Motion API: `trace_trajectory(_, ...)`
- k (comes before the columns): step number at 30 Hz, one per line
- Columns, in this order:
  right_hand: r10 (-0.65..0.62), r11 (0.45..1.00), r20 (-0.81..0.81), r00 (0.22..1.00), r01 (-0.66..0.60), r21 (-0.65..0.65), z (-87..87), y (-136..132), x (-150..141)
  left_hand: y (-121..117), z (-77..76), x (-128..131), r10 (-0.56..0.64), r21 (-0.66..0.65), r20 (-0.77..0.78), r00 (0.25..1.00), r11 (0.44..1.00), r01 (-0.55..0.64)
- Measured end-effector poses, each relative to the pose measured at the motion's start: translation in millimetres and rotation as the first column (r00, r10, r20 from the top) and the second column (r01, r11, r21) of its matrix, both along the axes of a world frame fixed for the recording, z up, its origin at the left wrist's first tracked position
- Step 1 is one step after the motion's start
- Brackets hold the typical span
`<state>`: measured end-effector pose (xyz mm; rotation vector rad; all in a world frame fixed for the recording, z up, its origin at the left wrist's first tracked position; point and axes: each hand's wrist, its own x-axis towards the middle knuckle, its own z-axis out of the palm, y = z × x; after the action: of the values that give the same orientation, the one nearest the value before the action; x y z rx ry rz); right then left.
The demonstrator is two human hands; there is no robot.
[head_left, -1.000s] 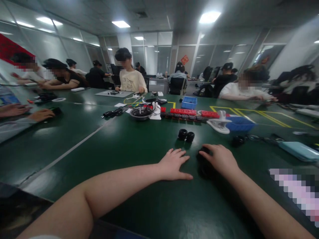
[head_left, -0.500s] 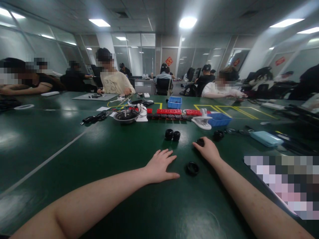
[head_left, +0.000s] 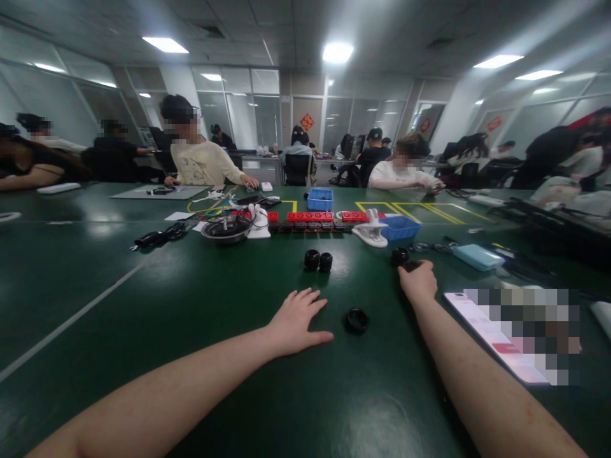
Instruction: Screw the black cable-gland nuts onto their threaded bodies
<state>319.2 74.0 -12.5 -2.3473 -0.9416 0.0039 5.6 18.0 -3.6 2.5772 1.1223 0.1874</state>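
My left hand (head_left: 296, 321) lies palm down on the green table, fingers spread, holding nothing. To its right rests a hollow black ring (head_left: 357, 320) with a wheel-like shape. My right hand (head_left: 420, 282) grips a black round piece (head_left: 412, 266), mostly hidden by the fingers. Just beyond it on the left stands another black round piece (head_left: 400, 256). Farther forward, two short black cylinders, a larger one (head_left: 312, 259) and a smaller one (head_left: 326, 261), stand side by side. Their exact kind is too small to make out.
Red and black strips (head_left: 310, 221) cross the table's middle, between a white clip stand (head_left: 371, 230) and a round dark dish (head_left: 225, 229). Blue bins (head_left: 400, 228), a light-blue case (head_left: 478, 257), and a phone (head_left: 496, 343) are at right. Several people sit around.
My right hand has moved rightward with the black round piece, passing in front of the other one. My left hand stays flat. The view has turned slightly right.
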Motion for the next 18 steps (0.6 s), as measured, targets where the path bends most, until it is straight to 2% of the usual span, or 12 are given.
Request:
trace_trajectory(4, -0.097, 0.994, -0.044, 0.994, 0.099, 0.037, -0.8, 9.0, 14.6, 0.6, -0.7, 0.0, 0.002, 0.0, 0.005, 1.0, 1.0, -0.002)
trace_trajectory(8, -0.139, 0.989, -0.046, 0.989, 0.141, 0.052, -2.3, 21.7, 28.7, 0.5, 0.1, -0.3, 0.002, -0.005, 0.003, 1.0, 1.0, -0.002)
trace_trajectory(13, -0.163, 0.987, -0.045, 0.986, 0.163, 0.01, -2.2, 33.9, 40.9, 1.0, 0.2, -1.8, -0.004, -0.008, 0.016, 1.0, 1.0, 0.004)
trace_trajectory(18, -0.127, 0.991, -0.038, 0.991, 0.125, -0.057, -1.8, 37.0, 44.9, 1.2, -0.3, -1.5, -0.003, -0.005, 0.025, 1.0, 1.0, 0.003)
